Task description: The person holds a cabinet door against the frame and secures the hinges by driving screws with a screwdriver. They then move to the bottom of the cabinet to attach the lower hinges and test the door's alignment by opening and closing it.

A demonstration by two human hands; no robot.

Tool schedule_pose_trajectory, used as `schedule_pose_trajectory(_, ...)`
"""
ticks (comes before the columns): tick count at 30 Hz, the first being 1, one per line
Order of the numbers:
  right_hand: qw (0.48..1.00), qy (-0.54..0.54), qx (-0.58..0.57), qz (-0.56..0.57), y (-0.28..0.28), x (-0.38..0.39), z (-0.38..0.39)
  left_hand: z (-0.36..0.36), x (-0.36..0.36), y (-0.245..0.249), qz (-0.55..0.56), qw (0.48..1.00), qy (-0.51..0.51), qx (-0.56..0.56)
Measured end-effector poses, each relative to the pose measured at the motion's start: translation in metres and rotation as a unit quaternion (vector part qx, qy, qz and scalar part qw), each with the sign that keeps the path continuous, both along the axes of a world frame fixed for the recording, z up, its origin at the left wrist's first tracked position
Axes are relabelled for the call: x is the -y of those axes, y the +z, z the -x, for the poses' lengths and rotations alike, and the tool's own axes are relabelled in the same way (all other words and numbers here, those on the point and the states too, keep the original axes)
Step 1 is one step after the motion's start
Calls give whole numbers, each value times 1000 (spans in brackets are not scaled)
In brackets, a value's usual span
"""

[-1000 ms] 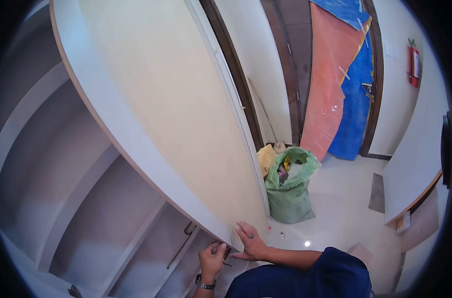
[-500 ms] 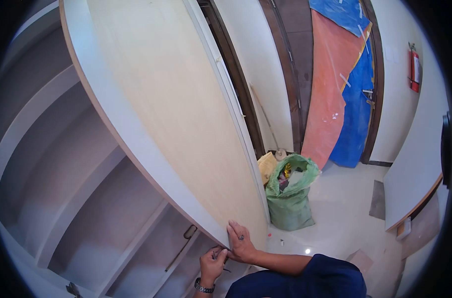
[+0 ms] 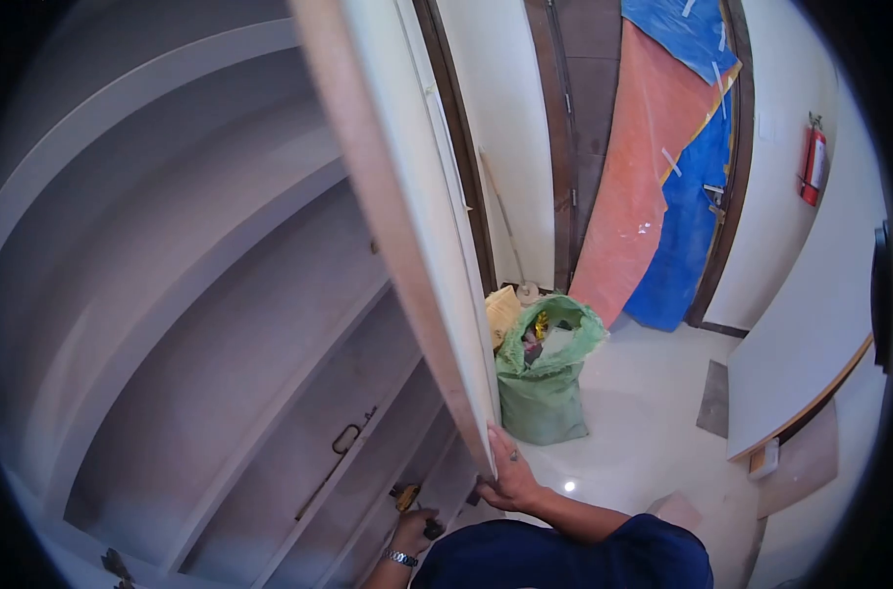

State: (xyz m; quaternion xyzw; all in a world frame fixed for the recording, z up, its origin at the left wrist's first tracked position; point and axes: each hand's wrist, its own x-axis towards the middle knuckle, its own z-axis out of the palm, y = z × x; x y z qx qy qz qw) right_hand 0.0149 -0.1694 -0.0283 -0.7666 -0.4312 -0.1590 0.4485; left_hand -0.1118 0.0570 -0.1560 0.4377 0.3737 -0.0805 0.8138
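My right hand (image 3: 512,478) grips the free edge of a tall cabinet door (image 3: 407,245) near its lower end, fingers wrapped round the edge. A ring shows on one finger. My left hand (image 3: 412,533), with a metal watch on the wrist, is low inside the shelving. Its fingers are closed on what looks like a yellow-and-black cordless drill (image 3: 405,497); part of the tool is hidden by the hand. On a shelf above it lies a long thin rod-like tool with a looped handle (image 3: 345,439).
Curved grey shelves (image 3: 260,383) fill the left side. Beyond the door stands a green sack (image 3: 543,402) stuffed with waste, a long stick (image 3: 505,221) behind it. Orange and blue sheeting (image 3: 623,187) covers a doorway. A fire extinguisher (image 3: 813,167) hangs on the right wall.
The door has swung from showing its broad face to nearly edge-on, uncovering more shelving. My left hand has left the door edge and moved down to the drill. My right hand stays on the door.
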Motion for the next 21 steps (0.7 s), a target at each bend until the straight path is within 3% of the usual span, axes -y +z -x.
schedule_pose_trajectory(3,999,-10,-33,7,-2,21,-3,28,-19,-74,-100,992,-79,-13)
schedule_pose_trajectory(4,999,-11,-49,13,0,29,-3,31,-18,-73,-111,990,-87,-27)
schedule_pose_trajectory(5,998,-12,-65,19,3,37,-3,32,-13,-67,5,992,-31,-124)
schedule_pose_trajectory(8,993,-54,-104,29,-2,60,-6,33,-12,-78,5,992,-20,-122)
schedule_pose_trajectory(9,990,-74,-113,31,-5,68,-7,29,-10,-76,-72,992,-65,-83)
schedule_pose_trajectory(11,986,-115,-112,41,-3,81,-9,20,-2,-31,-229,962,-150,3)
schedule_pose_trajectory(14,978,-176,-114,6,-9,96,-13,0,9,48,-203,970,-137,4)
schedule_pose_trajectory(16,974,-208,-87,-26,-3,103,-13,-20,-18,47,-398,892,-170,131)
schedule_pose_trajectory(18,969,-220,-93,-65,-10,110,-21,-39,-24,96,-524,794,-154,266)
schedule_pose_trajectory(19,961,-232,-121,-93,-19,113,-26,-50,-20,161,-556,749,-123,339)
schedule_pose_trajectory(21,944,-245,-166,-148,-19,117,-33,-70,-21,233,-638,657,-94,391)
